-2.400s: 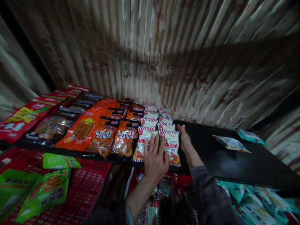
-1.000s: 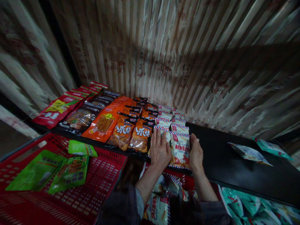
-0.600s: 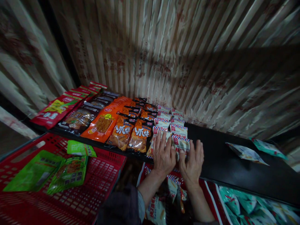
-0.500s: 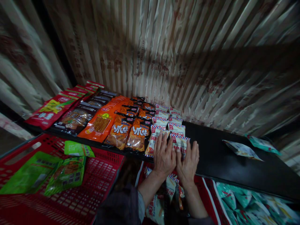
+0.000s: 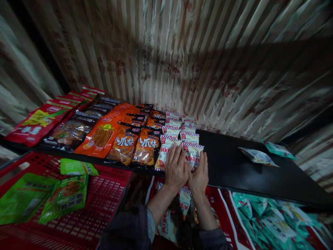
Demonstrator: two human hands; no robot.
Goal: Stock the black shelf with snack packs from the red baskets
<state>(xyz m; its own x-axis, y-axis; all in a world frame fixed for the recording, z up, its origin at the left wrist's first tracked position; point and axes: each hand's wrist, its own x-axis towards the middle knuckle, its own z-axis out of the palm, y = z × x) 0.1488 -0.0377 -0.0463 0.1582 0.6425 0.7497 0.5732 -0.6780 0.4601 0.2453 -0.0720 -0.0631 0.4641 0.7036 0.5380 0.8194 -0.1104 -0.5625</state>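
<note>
On a black shelf, white packets with red lettering and striped edges lie in two overlapping columns. My left hand [image 5: 177,170] rests on the lower part of the front left white packet [image 5: 166,147], its fingers stretched out. Beside it, my right hand [image 5: 199,175] touches the lower right edge of the front right white packet [image 5: 191,152], fingers extended and thumb near the left hand. Neither hand is wrapped round a packet. Orange-and-black packets [image 5: 145,146] lie just left of the white ones.
Red, dark brown and orange bags [image 5: 100,133] line the shelf's left part. Two loose packets [image 5: 257,157] lie on the black shelf [image 5: 226,166] at right. Below stand a red basket [image 5: 104,194] with green bags and red containers holding white and teal packets [image 5: 278,225].
The camera view has shifted, so the shelf appears further left. My right hand has moved inward, closer to my left hand, against the front right packet.
</note>
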